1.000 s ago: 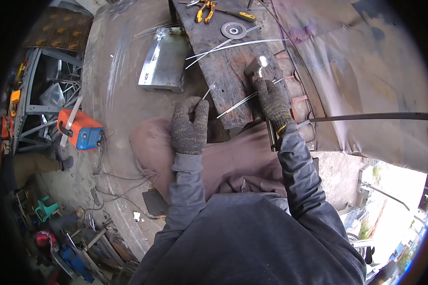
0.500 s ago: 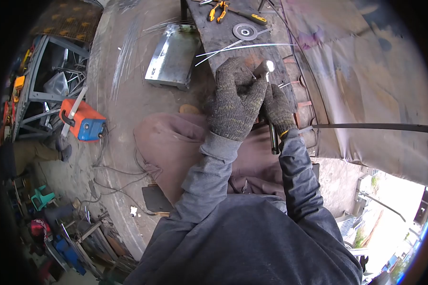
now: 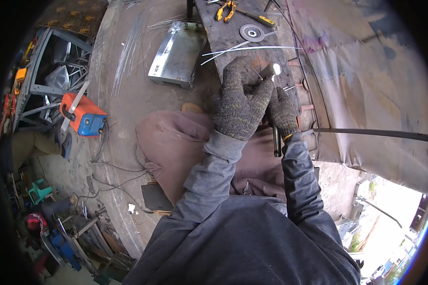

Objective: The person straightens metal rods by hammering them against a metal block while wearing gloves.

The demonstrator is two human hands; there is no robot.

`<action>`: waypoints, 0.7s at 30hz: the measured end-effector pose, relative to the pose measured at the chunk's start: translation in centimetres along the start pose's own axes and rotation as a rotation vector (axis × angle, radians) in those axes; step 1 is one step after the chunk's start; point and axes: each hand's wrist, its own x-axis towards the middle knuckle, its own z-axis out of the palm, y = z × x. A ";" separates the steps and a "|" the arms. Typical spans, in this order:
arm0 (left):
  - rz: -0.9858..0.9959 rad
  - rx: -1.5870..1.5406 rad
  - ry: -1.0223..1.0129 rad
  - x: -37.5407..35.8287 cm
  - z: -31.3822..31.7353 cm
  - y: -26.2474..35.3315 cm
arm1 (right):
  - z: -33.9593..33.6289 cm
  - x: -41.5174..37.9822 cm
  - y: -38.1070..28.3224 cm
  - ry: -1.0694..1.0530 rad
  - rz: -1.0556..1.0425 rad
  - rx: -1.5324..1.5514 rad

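Both my hands wear dark knitted gloves and are close together over the near end of a dark bench. My right hand is closed round the dark shaft of what looks like a hammer; the shaft's lower end sticks out below the glove. Its bright, rounded metal end shows at the top, beside the fingers of my left hand. Those fingers are curled around the head end, and part of the tool is hidden by them. Beyond my hands, thin metal rods lie crossed near a grinding disc.
Orange-handled pliers and a yellow-and-black handle lie at the bench's far end. A sheet-metal box stands left of it. Farther left are an orange-and-blue machine, cables and another person's foot. A hanging sheet borders the right.
The view has shifted slightly, so the surroundings sit a little differently. Both hands keep their hold, with the tool's bright end still up.
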 end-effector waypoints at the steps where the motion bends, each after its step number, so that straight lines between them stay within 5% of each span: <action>1: 0.000 0.000 0.001 -0.1 -0.1 -0.4 | -0.1 -0.1 -0.3 -0.002 0.013 -0.008; 16: -0.072 0.164 0.040 -0.8 -0.8 -0.9 | -0.4 -0.2 -0.4 0.012 -0.040 -0.130; 21: -0.058 -0.042 0.055 -1.2 -0.9 -0.9 | -0.2 -0.1 0.1 0.017 -0.100 -0.112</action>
